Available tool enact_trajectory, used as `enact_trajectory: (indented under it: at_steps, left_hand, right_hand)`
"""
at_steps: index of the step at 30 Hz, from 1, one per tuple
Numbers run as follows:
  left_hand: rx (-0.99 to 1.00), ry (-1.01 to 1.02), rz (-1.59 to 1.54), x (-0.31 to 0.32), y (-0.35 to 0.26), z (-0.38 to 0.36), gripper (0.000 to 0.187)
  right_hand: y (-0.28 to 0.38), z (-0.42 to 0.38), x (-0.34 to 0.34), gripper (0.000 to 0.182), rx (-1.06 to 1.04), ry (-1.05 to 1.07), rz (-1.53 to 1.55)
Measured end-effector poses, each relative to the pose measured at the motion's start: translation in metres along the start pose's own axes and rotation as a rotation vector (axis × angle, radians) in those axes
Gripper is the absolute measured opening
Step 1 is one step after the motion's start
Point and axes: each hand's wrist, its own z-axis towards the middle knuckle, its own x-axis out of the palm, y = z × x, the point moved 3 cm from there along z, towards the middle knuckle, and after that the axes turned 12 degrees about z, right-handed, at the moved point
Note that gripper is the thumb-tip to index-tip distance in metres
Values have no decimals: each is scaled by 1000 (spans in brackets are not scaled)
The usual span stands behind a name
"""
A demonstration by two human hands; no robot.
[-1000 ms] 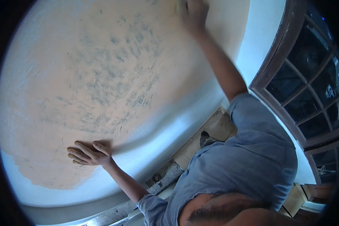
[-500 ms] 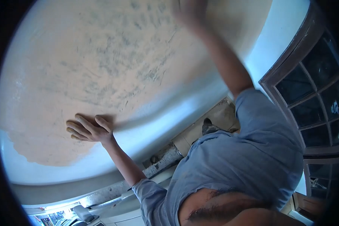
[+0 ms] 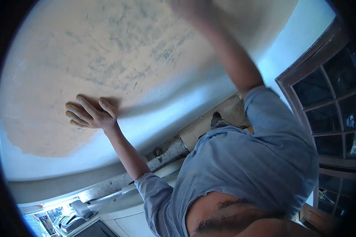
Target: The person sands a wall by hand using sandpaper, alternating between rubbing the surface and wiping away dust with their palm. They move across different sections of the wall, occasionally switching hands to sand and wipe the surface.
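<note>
My left hand (image 3: 91,113) lies flat on the wall (image 3: 67,67), its dusty fingers spread and nothing held in it. The wall bears a peach-brown coat with dark grey streaks over its middle and a whitish-blue surface around its edge. At the top of the view my right hand (image 3: 192,10) is blurred by motion and partly cut off by the frame, over the coated part of the wall. Whether it holds something cannot be made out.
A dark-framed window with panes (image 3: 316,89) stands on the right. Below are floor tiles (image 3: 188,138), a shoe (image 3: 216,115) and a dusty ledge (image 3: 166,152). At the bottom left a white cabinet (image 3: 128,225) stands near a grey object (image 3: 82,209).
My right hand has moved a little to the left along the wall. The view has shifted, so my left hand appears higher, at about the same place on the wall.
</note>
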Motion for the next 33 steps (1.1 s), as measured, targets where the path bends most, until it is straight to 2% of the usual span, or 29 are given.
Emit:
enact_trajectory:
  at_steps: [2,3,5,6,8,10,11,13,14,15,16,18,21,22,24,25,27,29,32,33]
  left_hand:
    - [-19,-8,-15,0,0,1,62]
    - [-39,23,-51,0,0,0,62]
    - [-35,39,-37,-2,1,-1,61]
    - [-24,26,-22,1,3,-3,60]
    - [-23,14,-20,1,3,-3,60]
    - [-9,13,-20,4,2,-1,60]
    - [-17,12,-30,5,2,-2,60]
    - [-5,25,-42,3,2,-2,61]
    - [-14,21,-49,2,1,-1,61]
    - [-26,18,-52,1,1,-1,61]
    - [-25,24,-43,0,1,-3,61]
    - [-4,23,1,1,1,-2,62]
    - [-6,20,-6,-2,0,0,61]
    - [-10,16,-3,0,2,-1,61]
    - [-16,13,1,0,3,-3,61]
    - [-20,19,-9,1,2,-2,61]
    - [8,24,-6,1,3,-3,61]
    - [22,36,-3,1,8,-5,61]
    - [58,44,-4,4,19,-12,60]
    - [49,41,-16,3,21,-15,59]
  right_hand:
    - [0,-111,26,25,96,112,-12]
    - [5,-166,36,25,-134,-36,-70]
    - [7,-260,51,23,-66,65,173]
    - [2,-246,53,23,-92,56,193]
    - [3,-209,47,26,-290,60,154]
    - [15,-107,28,25,-418,18,2]
    - [9,-63,36,25,-138,219,-1]
    - [17,-6,40,25,167,417,7]
    - [34,20,27,31,-91,104,-23]
    - [50,26,17,38,-349,-211,-51]
    - [50,0,23,38,-345,-208,-40]
    - [36,-100,55,23,-129,98,-46]
    - [51,-231,73,28,-253,17,88]
    - [46,-248,83,31,-305,12,89]
    - [50,-199,84,29,-404,45,125]
    - [54,-161,79,28,-495,87,150]
    - [77,-58,57,29,-522,71,53]
    - [93,21,59,37,-493,-125,205]
    - [115,13,64,34,-353,-204,192]
    - [119,-21,69,32,-316,-95,95]
